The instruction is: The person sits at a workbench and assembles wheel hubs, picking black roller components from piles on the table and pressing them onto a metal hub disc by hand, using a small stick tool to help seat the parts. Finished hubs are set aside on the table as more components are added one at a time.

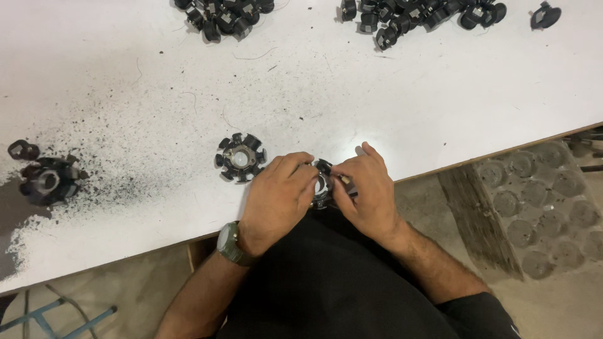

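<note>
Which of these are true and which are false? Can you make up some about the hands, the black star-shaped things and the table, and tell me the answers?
1. Both hands hold one black round part at the table's near edge. True: the left hand and the right hand close around the held part.
2. A finished-looking star-shaped part lies on the white table, left of the hands. True.
3. The table is spotless. False: dark specks are scattered over its left side.
4. The watch is on the right wrist. False: it is on the left wrist.
5. Piles of small black parts lie along the far edge. True.
</note>
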